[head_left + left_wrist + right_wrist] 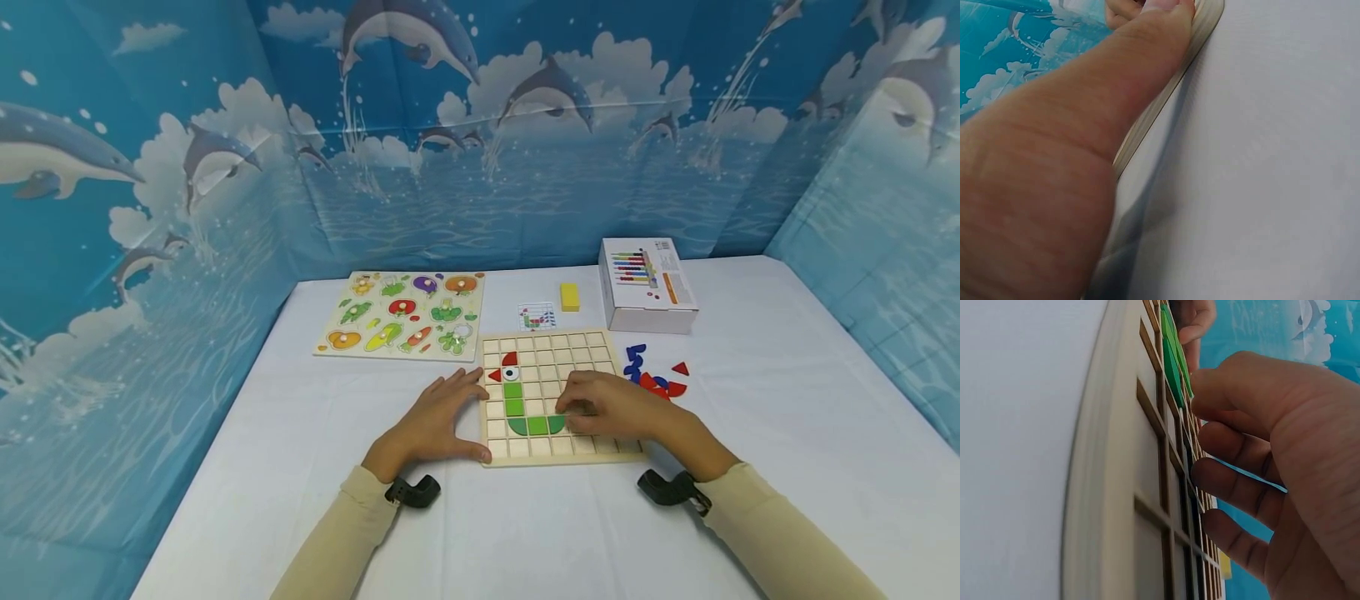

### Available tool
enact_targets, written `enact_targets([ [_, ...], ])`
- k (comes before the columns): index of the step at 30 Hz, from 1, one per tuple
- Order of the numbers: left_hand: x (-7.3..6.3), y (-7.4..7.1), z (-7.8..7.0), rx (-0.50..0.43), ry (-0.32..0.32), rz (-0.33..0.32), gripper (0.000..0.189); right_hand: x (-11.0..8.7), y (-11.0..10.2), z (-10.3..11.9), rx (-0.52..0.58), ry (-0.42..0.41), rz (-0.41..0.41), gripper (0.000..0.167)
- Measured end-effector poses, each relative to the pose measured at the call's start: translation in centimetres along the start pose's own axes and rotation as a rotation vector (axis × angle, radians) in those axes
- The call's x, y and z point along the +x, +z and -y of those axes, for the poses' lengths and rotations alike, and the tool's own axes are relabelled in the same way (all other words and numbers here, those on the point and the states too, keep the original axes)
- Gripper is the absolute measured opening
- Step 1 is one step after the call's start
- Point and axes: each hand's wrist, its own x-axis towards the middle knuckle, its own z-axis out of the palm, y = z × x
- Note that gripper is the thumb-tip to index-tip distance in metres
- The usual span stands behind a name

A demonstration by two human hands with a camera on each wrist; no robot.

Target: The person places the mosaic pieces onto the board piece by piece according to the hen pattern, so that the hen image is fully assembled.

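Observation:
A wooden grid board (592,354) lies on the table. Set in its cells are a red quarter-round (510,359), a red triangle (495,376), an eye tile (511,374), green squares (513,407) and two dark green quarter-rounds (517,426). My left hand (431,421) spreads along the board's left side, thumb on the near corner; in the left wrist view that thumb (1154,47) touches the wooden rim. My right hand (611,404) hovers low over the cells with loosely bent fingers, its thumb tip beside the right-hand dark green quarter-round (1171,372). I see nothing between those fingers.
Loose blue pieces (634,360) and red pieces (677,389) lie right of the board. Behind it are a pattern card (537,317), a yellow block (570,297) and a white box (651,292). A vegetable puzzle (360,333) lies at back left.

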Motion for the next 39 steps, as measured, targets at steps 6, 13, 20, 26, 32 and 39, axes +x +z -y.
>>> enact_targets([
  [6, -0.1, 0.1, 0.1, -0.003, -0.009, -0.001, 0.09, -1.5, -0.8, -0.9, 0.007, 0.02, -0.027, 0.015],
  [13, -0.1, 0.1, 0.1, -0.003, 0.006, -0.01, 0.09, -4.3, -1.9, -2.7, 0.027, 0.051, -0.104, 0.018],
  [20, -0.1, 0.0, 0.0, -0.003, 0.009, -0.014, 0.09, -7.6, -3.4, -5.4, -0.036, 0.128, -0.241, 0.023],
  [26, -0.1, -0.1, 0.1, -0.007, 0.01, -0.014, 0.089, -9.7, -4.1, -7.1, -0.135, 0.248, -0.299, 0.027],
  [32, -0.1, -0.1, 0.0, -0.016, 0.016, -0.014, 0.09, -10.6, -4.2, -8.0, -0.1, 0.309, -0.292, 0.032],
  [39, -0.1, -0.1, -0.1, -0.018, 0.01, -0.007, 0.089, -10.9, -3.9, -8.3, -0.089, 0.35, -0.305, 0.032],
])
